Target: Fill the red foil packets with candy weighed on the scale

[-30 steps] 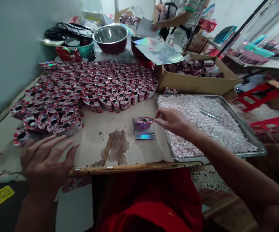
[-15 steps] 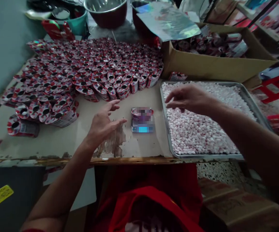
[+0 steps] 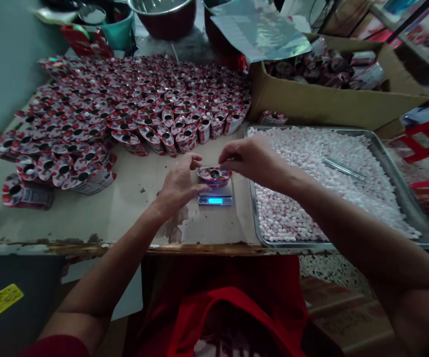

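A small red-and-white pouch stands open-mouthed on a little digital scale near the front middle of the tabletop. The left hand rests just beside the pouch on its left, fingers loosely curled and released, thumb tip close to the pouch rim; whether it touches is hard to tell. The right hand hovers over the pouch's right side, fingers pinched together just above the rim; whatever they may pinch is too small to see. Right of the scale, almost touching it, lies a metal tray heaped with pink-white candies, a metal tool lying on them. Behind the scale, a dense field of filled pouches covers the far tabletop, leaving a bare strip along the worn front edge. A cardboard box sits behind the tray.
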Motion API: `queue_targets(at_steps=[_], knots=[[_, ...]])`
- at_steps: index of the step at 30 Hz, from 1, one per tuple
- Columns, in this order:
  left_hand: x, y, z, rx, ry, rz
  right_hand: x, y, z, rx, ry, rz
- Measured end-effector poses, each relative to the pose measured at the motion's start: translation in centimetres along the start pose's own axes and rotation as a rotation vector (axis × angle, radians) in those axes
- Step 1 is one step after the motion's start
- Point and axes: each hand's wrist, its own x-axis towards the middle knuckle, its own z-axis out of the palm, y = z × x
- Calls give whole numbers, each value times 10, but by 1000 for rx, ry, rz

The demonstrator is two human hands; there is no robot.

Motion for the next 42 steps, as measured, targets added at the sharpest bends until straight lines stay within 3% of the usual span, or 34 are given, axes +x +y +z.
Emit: queue_targets(at_steps=[4, 6, 9, 11, 14, 19, 24, 27, 29, 32, 34, 38, 42], knots=[[-6, -8, -10, 12, -32, 14, 20, -5, 22, -86, -85, -62], [-8, -12, -18, 27, -29, 13, 16, 7, 16, -131, -13, -45], [-5, -15, -25, 57, -14, 18, -7, 36, -6, -234, 79, 96], [-1, -14, -26, 56, -13, 27, -29, 55, -19, -365, -48, 179], [5, -8, -20, 41, -15, 40, -56, 67, -20, -564, -253, 179], [4, 1, -18, 50, 27, 55, -68, 56, -6, -678, -301, 223], [-6, -6, -34, 62, 45, 15, -79, 71, -20, -519, -232, 334], [-10, -9, -35, 40, 41, -20, -85, 80, -33, -418, -117, 416], [-10, -7, -31, 19, 22, -9, -82, 73, -36, -277, -5, 415], [-10, -5, -26, -4, -3, 38, -62, 42, -25, 58, 98, 320], [-10, -6, -25, -9, -11, 58, -41, 18, -9, 164, 94, 221], [-7, -8, -14, 41, 29, 72, -1, -8, 21, 60, 15, 116], [-1, 7, 21, 114, 37, 190, -9, -1, 11, 244, -14, 140]])
